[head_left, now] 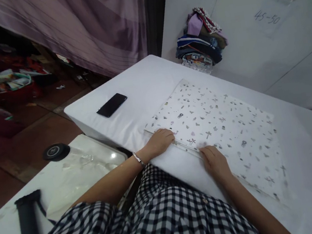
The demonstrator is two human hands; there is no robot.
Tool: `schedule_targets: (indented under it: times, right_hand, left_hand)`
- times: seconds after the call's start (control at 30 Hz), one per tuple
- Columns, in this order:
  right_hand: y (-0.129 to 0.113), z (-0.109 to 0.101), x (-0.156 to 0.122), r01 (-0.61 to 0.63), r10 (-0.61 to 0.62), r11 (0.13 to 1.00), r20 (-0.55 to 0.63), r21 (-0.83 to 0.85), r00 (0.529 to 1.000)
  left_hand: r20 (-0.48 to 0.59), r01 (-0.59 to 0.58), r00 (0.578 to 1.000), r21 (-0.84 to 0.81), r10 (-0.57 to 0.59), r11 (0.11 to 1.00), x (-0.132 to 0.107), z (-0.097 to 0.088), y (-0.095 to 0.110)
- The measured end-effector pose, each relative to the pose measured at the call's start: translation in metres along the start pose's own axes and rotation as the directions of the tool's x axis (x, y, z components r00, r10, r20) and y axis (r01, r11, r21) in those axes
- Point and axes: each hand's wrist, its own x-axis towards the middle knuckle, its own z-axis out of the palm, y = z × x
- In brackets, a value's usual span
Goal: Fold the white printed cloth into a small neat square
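Note:
A flat, thin white rectangular sheet (212, 124) with a print of small palm trees and other little motifs lies on the white-covered table. Its margins look see-through; whether it is cloth or plastic I cannot tell. Along its near edge runs a narrow folded strip (187, 147). My left hand (161, 141), with a bracelet at the wrist, is closed on this edge near the left corner. A short way to the right, my right hand (215, 161) pinches the same strip between thumb and fingers. The fingertips of both hands are partly hidden.
A black phone (112, 105) lies on the table (142, 80) to the left. Folded clothes (199, 43) are stacked by the wall at the back. On a lower white surface at left are a round black lid (56, 151), clear plastic and a black strapped item (29, 227).

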Motion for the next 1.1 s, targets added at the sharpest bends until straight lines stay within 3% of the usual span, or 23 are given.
schedule_targets:
  times: [0.47,0.8,1.1]
  right_hand:
    - [-0.007,-0.003,-0.002,0.036,-0.035,0.999,0.027,-0.011,0.999]
    - [-0.007,-0.003,-0.002,0.048,-0.046,0.998,0.047,-0.028,0.998]
    - [-0.005,0.001,-0.001,0.035,-0.034,0.999,0.022,-0.038,0.999]
  left_hand:
    - [-0.015,-0.049,0.999,0.033,0.050,0.998,-0.005,0.006,-0.002]
    - [0.018,0.058,0.998,-0.085,-0.057,0.995,-0.001,-0.004,0.006]
    - [-0.032,-0.073,0.997,-0.152,0.069,0.986,-0.009,-0.004,-0.002]
